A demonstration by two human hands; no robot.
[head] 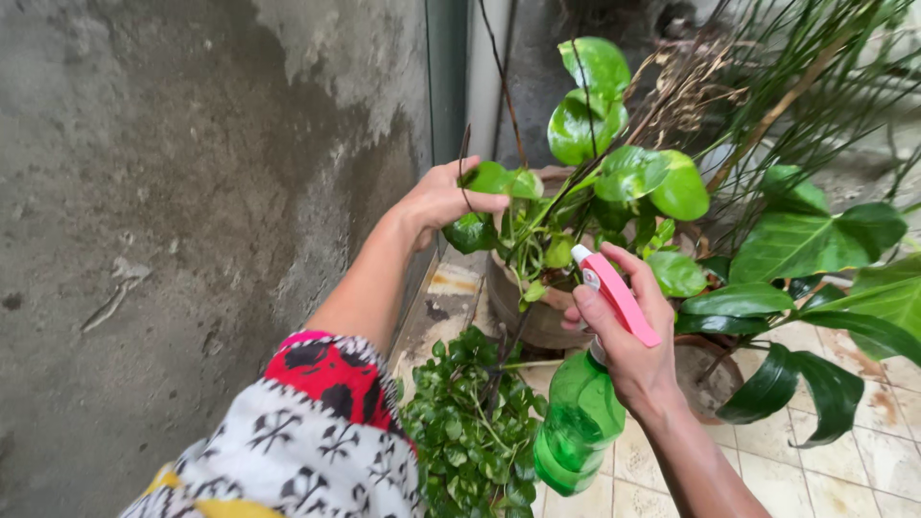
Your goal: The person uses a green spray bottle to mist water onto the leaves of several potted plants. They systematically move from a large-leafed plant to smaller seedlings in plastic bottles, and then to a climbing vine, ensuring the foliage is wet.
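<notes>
My left hand (443, 199) reaches forward and pinches a glossy green leaf (499, 179) of a potted plant between thumb and fingers. My right hand (628, 336) grips a spray bottle by its pink trigger head (614, 293), with the white nozzle pointing at the leaves. The bottle's green translucent body (574, 422) hangs down below my wrist. The plant grows from a brown clay pot (523, 307) standing on the floor.
A rough grey concrete wall (192, 192) fills the left. A small-leaved bushy plant (470, 422) stands below my hands. Large dark leaves (815, 240) and thin grassy fronds (806, 86) crowd the right. A second pot (705, 379) sits on beige floor tiles (863, 460).
</notes>
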